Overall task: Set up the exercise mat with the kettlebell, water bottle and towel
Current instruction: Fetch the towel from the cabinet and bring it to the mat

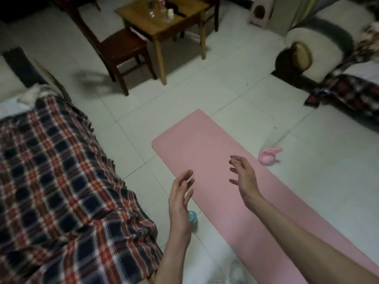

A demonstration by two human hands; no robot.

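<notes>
Here the pink exercise mat (207, 144) lies flat on the tiled floor (266, 103). Above it, the left hand (180, 203) and right hand (244, 177) hover, each grip loose and holding nothing. A pink object (268, 155) lies just beside the mat's right edge.

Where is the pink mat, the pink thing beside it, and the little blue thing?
pink mat (196, 144): head view, bare far end.
pink object (267, 157): head view, its middle.
blue object (192, 216): head view, visible top.
</notes>
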